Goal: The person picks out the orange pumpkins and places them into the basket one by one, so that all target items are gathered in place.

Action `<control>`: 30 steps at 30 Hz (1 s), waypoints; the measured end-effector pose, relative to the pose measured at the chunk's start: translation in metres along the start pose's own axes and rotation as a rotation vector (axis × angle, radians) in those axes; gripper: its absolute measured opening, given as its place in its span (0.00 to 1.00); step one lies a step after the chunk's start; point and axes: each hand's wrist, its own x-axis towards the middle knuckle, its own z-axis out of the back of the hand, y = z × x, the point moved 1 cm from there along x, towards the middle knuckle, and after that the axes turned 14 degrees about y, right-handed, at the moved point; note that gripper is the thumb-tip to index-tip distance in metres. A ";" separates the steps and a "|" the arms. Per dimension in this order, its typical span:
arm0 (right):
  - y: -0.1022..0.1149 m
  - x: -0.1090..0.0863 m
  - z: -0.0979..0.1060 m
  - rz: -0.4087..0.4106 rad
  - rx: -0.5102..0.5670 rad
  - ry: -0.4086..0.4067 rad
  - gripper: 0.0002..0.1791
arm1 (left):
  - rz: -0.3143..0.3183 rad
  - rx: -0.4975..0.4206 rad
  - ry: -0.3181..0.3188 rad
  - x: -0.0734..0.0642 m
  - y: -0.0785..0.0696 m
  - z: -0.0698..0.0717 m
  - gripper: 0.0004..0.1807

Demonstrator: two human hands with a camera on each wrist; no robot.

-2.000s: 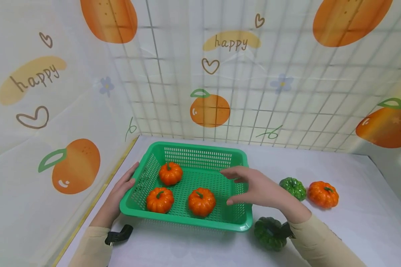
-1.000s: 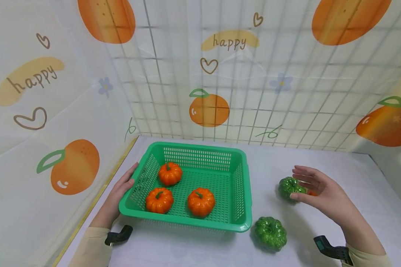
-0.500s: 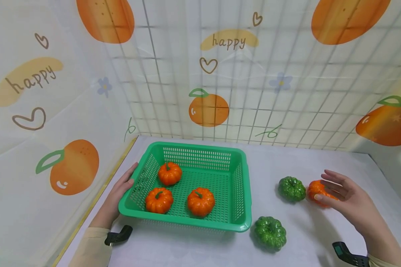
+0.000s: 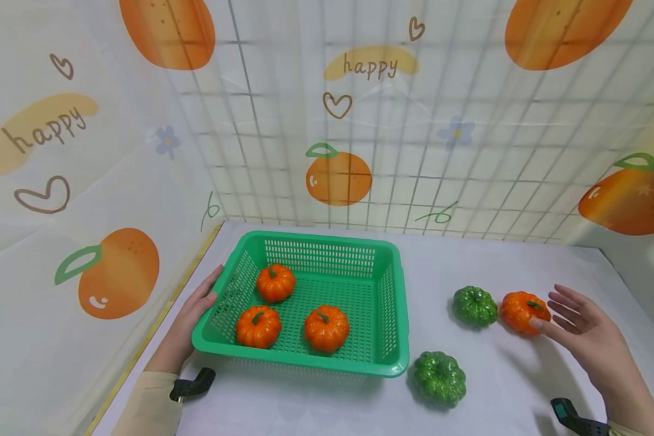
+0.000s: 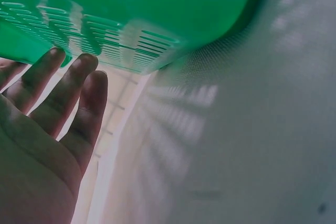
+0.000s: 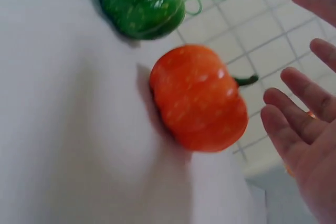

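Note:
A green plastic basket (image 4: 300,363) stands left of the middle of the table, with three orange pumpkins inside: one at the back (image 4: 275,283), one front left (image 4: 258,327) and one front right (image 4: 327,329). At the basket's left side rests my left hand (image 4: 193,312); its fingers (image 5: 71,90) lie fairly straight by the slotted outer wall. My right hand (image 4: 591,330) hovers with spread fingers just right of another orange pumpkin (image 4: 523,312), which sits on the table. In the right wrist view a gap shows between the fingers (image 6: 294,108) and that pumpkin's green stem.
Left of the loose orange pumpkin sits a green pumpkin (image 4: 475,306). Another green pumpkin (image 4: 439,379) is by the basket's front right corner. A printed curtain (image 4: 360,133) over a wire grid backs the white table (image 4: 305,406); a similar sheet hangs at the left.
My right hand has moved from above the basket, past the green pumpkin, rightward to the loose orange pumpkin. The left hand stays at the basket. The head view has shifted slightly.

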 end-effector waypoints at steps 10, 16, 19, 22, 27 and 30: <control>-0.030 0.008 -0.001 -0.130 0.059 -0.007 0.52 | 0.009 0.005 -0.002 0.000 0.000 -0.001 0.29; -0.044 0.015 -0.001 -0.164 0.067 0.045 0.56 | 0.020 0.014 -0.010 0.001 0.002 0.001 0.28; -0.047 0.017 -0.001 -0.170 0.064 0.075 0.59 | 0.017 0.014 -0.009 0.000 0.002 0.001 0.28; -0.048 0.018 -0.001 -0.186 0.043 0.093 0.61 | 0.014 0.014 -0.009 0.001 0.003 0.000 0.28; -0.050 0.020 -0.004 -0.188 0.034 0.099 0.63 | 0.021 0.006 -0.016 0.001 0.003 0.000 0.29; -0.050 0.020 -0.006 -0.187 0.026 0.114 0.63 | 0.026 0.008 -0.022 0.000 0.003 0.001 0.29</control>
